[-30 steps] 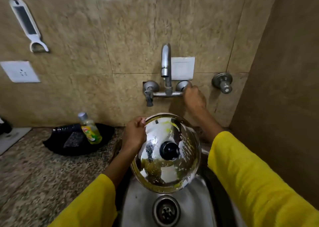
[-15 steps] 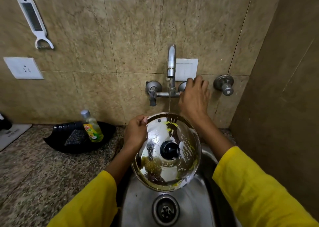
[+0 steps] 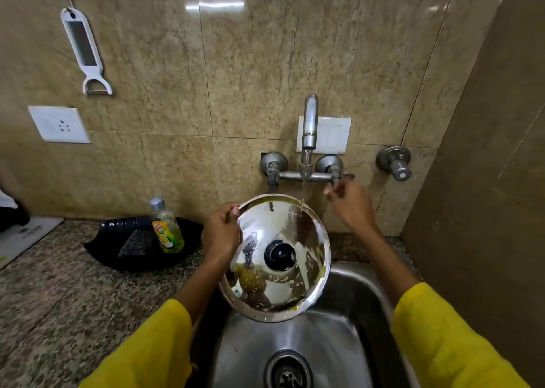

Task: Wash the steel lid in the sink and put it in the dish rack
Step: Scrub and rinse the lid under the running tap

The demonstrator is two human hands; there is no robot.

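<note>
Five fingers around lid rim

Glossy beige stone tiles line the kitchen wall, catching a ceiling light's reflection near the top. A white peeler hangs above a white socket plate, while a speckled granite counter runs below, a brown side wall closing the right
</note>
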